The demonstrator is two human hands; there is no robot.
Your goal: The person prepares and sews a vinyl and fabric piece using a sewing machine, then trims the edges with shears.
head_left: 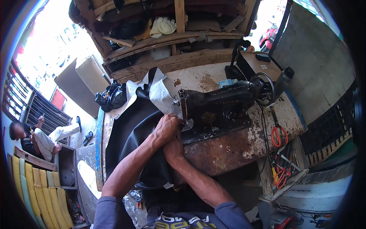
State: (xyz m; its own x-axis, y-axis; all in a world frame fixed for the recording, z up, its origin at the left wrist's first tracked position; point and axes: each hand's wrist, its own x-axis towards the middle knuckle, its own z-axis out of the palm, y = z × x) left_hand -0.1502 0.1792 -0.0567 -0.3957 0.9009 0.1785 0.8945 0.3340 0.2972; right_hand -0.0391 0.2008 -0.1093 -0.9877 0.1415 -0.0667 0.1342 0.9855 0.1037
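A black sewing machine (pixel 219 103) stands on the worn table, its needle end facing left. A large black sheet (pixel 131 133) with a whitish underside, looking like synthetic leather, spreads left of it; one part folds up beside the needle head and another hangs over the front edge. My left hand (pixel 166 126) is closed, its fingers bunched on the sheet's edge just left of the presser foot. Close below it, my right hand (pixel 174 148) reaches in under the left wrist. My left hand and forearm hide its fingers.
Orange-handled scissors (pixel 279 136) hang at the table's right, above an open drawer of tools (pixel 282 171). A black plastic bag (pixel 111 96) lies at the table's left edge. Wooden shelving (pixel 167 42) stands behind. A seated person (pixel 36 141) is at far left, near yellow foam strips (pixel 42 183).
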